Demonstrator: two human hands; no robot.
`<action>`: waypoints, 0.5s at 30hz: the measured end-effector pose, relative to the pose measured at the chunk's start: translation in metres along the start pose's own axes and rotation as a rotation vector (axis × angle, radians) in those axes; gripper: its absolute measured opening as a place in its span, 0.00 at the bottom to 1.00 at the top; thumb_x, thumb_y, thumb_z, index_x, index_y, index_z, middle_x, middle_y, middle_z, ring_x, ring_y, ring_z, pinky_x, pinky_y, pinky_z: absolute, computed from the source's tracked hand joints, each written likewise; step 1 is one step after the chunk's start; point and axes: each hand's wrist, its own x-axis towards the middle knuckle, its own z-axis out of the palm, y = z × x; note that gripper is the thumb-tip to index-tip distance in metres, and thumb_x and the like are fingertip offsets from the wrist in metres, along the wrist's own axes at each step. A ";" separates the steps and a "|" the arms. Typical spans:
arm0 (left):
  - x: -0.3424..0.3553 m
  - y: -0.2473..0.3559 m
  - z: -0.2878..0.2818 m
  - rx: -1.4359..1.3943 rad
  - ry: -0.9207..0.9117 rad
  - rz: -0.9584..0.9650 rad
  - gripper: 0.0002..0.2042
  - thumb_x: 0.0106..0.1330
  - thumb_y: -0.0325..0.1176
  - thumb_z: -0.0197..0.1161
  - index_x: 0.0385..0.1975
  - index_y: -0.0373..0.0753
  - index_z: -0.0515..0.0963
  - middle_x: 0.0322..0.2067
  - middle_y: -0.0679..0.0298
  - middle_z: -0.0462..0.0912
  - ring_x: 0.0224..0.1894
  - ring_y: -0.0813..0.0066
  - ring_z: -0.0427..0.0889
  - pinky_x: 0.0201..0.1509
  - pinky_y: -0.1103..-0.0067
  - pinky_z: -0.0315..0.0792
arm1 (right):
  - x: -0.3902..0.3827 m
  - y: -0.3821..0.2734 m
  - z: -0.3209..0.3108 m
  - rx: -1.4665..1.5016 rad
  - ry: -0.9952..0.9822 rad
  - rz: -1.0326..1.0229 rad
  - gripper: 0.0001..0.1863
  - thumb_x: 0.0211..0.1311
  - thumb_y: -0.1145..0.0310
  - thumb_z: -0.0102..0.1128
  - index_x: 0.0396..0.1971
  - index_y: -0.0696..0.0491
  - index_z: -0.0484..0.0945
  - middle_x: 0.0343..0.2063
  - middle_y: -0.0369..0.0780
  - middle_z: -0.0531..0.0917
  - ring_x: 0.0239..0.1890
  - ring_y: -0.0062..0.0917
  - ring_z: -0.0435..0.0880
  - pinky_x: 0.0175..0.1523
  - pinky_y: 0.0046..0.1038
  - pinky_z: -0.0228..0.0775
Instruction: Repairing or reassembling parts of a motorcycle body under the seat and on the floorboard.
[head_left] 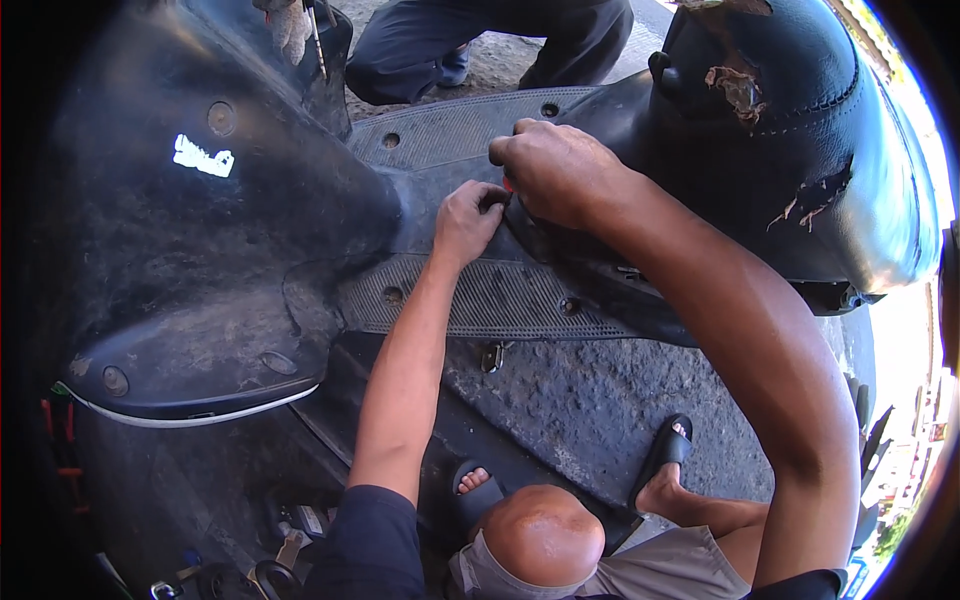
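My right hand (pixel 560 172) is closed at the middle of a scooter's dark footboard (pixel 460 290). A small red part of a thing (pixel 508 185) shows below its fingers; the rest is hidden in the grip. Just left of it and lower, my left hand (pixel 468 217) has its thumb and fingers pinched together close to that red part. Whatever it pinches, if anything, cannot be made out. Both hands are over the raised centre of the footboard, between its two ribbed strips.
The scooter's black seat (pixel 790 100), torn in places, rises at right. Its dirty front panel (pixel 200 270) fills the left. Across the footboard another person crouches in dark trousers (pixel 430 50); a gloved hand (pixel 290 30) shows at top left. Rough ground (pixel 580 410) lies below.
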 end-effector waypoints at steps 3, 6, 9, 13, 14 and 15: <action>-0.015 0.006 0.010 0.078 0.048 0.026 0.16 0.59 0.28 0.67 0.48 0.37 0.83 0.42 0.54 0.82 0.45 0.54 0.84 0.49 0.66 0.77 | 0.008 -0.003 0.001 -0.048 0.023 -0.017 0.12 0.60 0.74 0.60 0.43 0.58 0.82 0.40 0.50 0.84 0.46 0.46 0.85 0.52 0.43 0.78; -0.020 0.017 0.019 0.239 0.100 0.082 0.18 0.59 0.30 0.68 0.51 0.37 0.81 0.46 0.54 0.80 0.51 0.52 0.80 0.53 0.66 0.75 | 0.014 -0.006 0.001 -0.092 0.011 -0.029 0.11 0.60 0.71 0.61 0.41 0.59 0.82 0.36 0.50 0.86 0.43 0.45 0.87 0.48 0.43 0.80; -0.023 0.018 0.014 0.448 0.049 -0.006 0.19 0.60 0.40 0.71 0.51 0.44 0.83 0.58 0.51 0.74 0.66 0.48 0.66 0.70 0.54 0.57 | 0.013 -0.009 -0.003 -0.122 0.049 -0.014 0.13 0.61 0.65 0.65 0.40 0.58 0.83 0.33 0.50 0.86 0.40 0.43 0.88 0.44 0.43 0.80; -0.019 0.000 0.009 0.480 0.032 -0.050 0.20 0.59 0.49 0.71 0.50 0.52 0.85 0.71 0.47 0.61 0.76 0.44 0.50 0.77 0.44 0.31 | 0.014 -0.008 0.009 -0.124 0.083 0.032 0.17 0.61 0.57 0.67 0.39 0.57 0.83 0.30 0.50 0.87 0.36 0.43 0.88 0.42 0.42 0.80; -0.019 0.001 0.010 0.476 0.029 -0.050 0.20 0.59 0.49 0.71 0.50 0.52 0.85 0.71 0.47 0.61 0.76 0.44 0.50 0.77 0.44 0.31 | 0.014 -0.005 0.016 -0.146 0.288 -0.110 0.18 0.61 0.55 0.66 0.41 0.56 0.82 0.29 0.49 0.87 0.36 0.44 0.88 0.42 0.42 0.80; -0.019 0.003 0.011 0.451 0.039 -0.053 0.20 0.59 0.50 0.71 0.51 0.53 0.85 0.72 0.48 0.60 0.77 0.44 0.48 0.77 0.45 0.30 | 0.014 -0.001 0.022 -0.167 0.494 -0.252 0.20 0.62 0.54 0.66 0.42 0.56 0.81 0.28 0.48 0.87 0.35 0.44 0.88 0.41 0.43 0.79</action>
